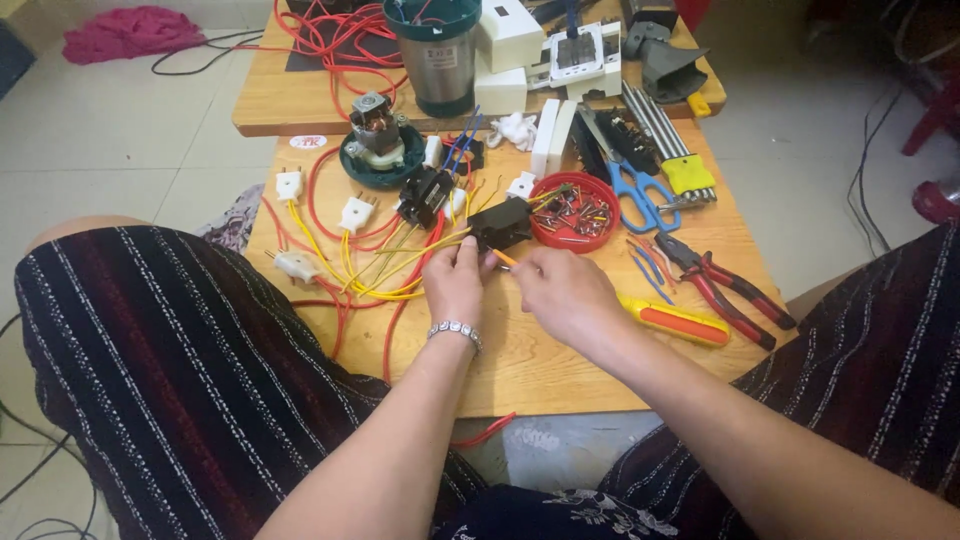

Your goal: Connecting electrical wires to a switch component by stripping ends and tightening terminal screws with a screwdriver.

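At a low wooden table [560, 380], I pinch a black switch block [500, 224] with my left hand [455, 285], fingers closed on its near edge. My right hand [565, 295] closes around an orange-tipped tool [506, 259], touching the block. The block sits mid-table, yellow wires [400, 262] trailing left, a red dish [574, 212] of screws just right, pliers [725, 285] farther right.

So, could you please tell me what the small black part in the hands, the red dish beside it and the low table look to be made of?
The small black part looks like moulded plastic: matt, sharp-edged. The red dish seems glossy plastic, with a smooth thin rim. The low table looks like varnished wood; pale grain shows. The left hand steadies the part; the right hand works beside it.
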